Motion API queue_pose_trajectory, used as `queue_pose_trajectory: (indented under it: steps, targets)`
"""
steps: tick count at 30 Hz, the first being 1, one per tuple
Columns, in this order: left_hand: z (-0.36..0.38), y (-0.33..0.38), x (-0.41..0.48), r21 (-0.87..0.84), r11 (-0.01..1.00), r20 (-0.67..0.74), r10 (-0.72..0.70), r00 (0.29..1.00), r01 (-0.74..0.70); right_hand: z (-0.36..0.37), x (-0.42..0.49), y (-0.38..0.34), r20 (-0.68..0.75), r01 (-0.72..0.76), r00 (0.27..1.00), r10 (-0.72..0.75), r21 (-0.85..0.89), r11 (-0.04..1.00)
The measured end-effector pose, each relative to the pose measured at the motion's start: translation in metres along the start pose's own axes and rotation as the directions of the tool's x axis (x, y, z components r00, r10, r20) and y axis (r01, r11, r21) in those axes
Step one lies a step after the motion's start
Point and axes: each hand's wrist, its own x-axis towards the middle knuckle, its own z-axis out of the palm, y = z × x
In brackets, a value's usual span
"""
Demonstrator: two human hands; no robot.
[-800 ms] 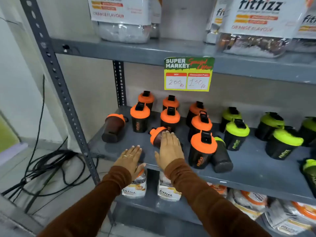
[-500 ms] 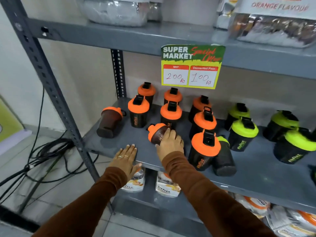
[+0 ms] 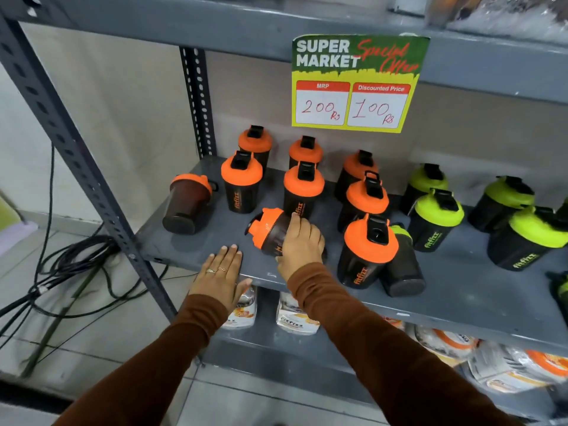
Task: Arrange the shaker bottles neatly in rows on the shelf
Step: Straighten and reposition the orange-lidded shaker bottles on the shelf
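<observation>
On the grey middle shelf (image 3: 196,247) stand several black shaker bottles with orange lids (image 3: 302,192) at left and green-lidded ones (image 3: 435,219) at right. One orange-lidded bottle (image 3: 267,230) lies tipped over, lid pointing left, and my right hand (image 3: 302,245) is closed around its body. My left hand (image 3: 222,272) rests flat on the shelf's front edge, fingers spread, holding nothing. Another orange-lidded bottle (image 3: 186,204) leans tilted at the far left. A green-lidded bottle (image 3: 399,272) lies on its side behind the front orange one (image 3: 365,252).
A price sign (image 3: 356,84) hangs from the upper shelf (image 3: 215,29). A perforated steel upright (image 3: 76,149) frames the left side. Black cables (image 3: 61,262) lie on the floor at left. Pouches (image 3: 295,315) fill the lower shelf.
My right hand went from resting on the fallen orange-lidded bottle to gripping it. The view moved closer and lower. My left hand stayed on the shelf edge.
</observation>
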Motion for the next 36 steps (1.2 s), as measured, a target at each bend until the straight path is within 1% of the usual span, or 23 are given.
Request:
queue_pose_trajectory:
  steps: [2, 4, 7, 9, 11, 13, 17, 20, 22, 25, 31, 32, 33, 34, 35, 36]
  targets:
    - [-0.001, -0.001, -0.002, -0.007, 1.0, 0.005, 0.005, 1.0, -0.005, 0.004, -0.006, -0.002, -0.031, 0.007, 1.0, -0.005, 0.064, 0.998]
    - [-0.003, -0.002, -0.001, 0.021, 1.0, 0.048, 0.003, 0.999, -0.004, 0.008, -0.01, -0.004, -0.089, 0.0, 0.996, 0.018, 0.198, 0.98]
    - [-0.006, -0.006, -0.002, 0.013, 0.999, 0.041, 0.042, 0.998, -0.043, 0.015, -0.012, -0.004, -0.14, -0.042, 0.983, 0.122, 0.473, 0.88]
    - [-0.009, -0.007, -0.003, -0.008, 0.999, 0.029, 0.045, 0.999, -0.045, 0.019, -0.012, -0.003, -0.15, -0.057, 0.972, 0.183, 0.604, 0.795]
    - [-0.009, -0.006, -0.003, -0.038, 0.998, 0.007, 0.058, 0.998, -0.058, 0.02, -0.013, -0.003, -0.148, -0.075, 0.961, 0.234, 0.675, 0.734]
    - [-0.007, -0.006, -0.004, -0.028, 0.996, 0.003, 0.082, 0.997, -0.082, 0.023, -0.014, -0.001, -0.161, -0.082, 0.948, 0.275, 0.712, 0.697]
    - [-0.006, -0.006, -0.004, 0.01, 0.996, -0.04, 0.084, 0.996, -0.084, 0.029, -0.017, 0.0, -0.177, -0.103, 0.925, 0.336, 0.734, 0.671]
    - [-0.007, -0.006, -0.004, 0.011, 0.996, -0.025, 0.086, 0.996, -0.086, 0.031, -0.018, 0.003, -0.175, -0.127, 0.913, 0.369, 0.738, 0.663]
    - [-0.007, -0.006, -0.004, 0.005, 0.996, -0.017, 0.09, 0.996, -0.09, 0.032, -0.019, 0.004, -0.178, -0.131, 0.908, 0.38, 0.74, 0.659]
    - [-0.004, -0.006, -0.004, -0.02, 0.996, -0.04, 0.089, 0.995, -0.089, 0.032, -0.021, 0.004, -0.186, -0.135, 0.898, 0.4, 0.747, 0.651]
    - [0.0, -0.006, -0.003, 0.008, 0.996, -0.068, 0.09, 0.994, -0.09, 0.035, -0.028, 0.006, -0.216, -0.107, 0.892, 0.396, 0.751, 0.652]
    - [0.0, -0.007, -0.003, 0.009, 0.996, -0.075, 0.092, 0.993, -0.092, 0.036, -0.031, 0.003, -0.244, -0.095, 0.881, 0.406, 0.749, 0.656]
    - [-0.001, -0.009, -0.004, 0.007, 0.995, -0.085, 0.099, 0.991, -0.099, 0.037, -0.034, -0.002, -0.293, -0.085, 0.859, 0.42, 0.727, 0.681]
    - [-0.002, -0.012, -0.006, 0.01, 0.994, -0.079, 0.109, 0.991, -0.108, 0.038, -0.037, -0.009, -0.366, -0.07, 0.829, 0.422, 0.681, 0.729]
    - [-0.001, -0.016, -0.009, 0.022, 0.993, -0.063, 0.115, 0.991, -0.114, 0.039, -0.039, -0.016, -0.463, -0.036, 0.796, 0.389, 0.606, 0.795]
    - [0.002, -0.023, -0.01, 0.021, 0.991, -0.056, 0.135, 0.989, -0.134, 0.04, -0.04, -0.024, -0.568, 0.017, 0.759, 0.317, 0.504, 0.864]
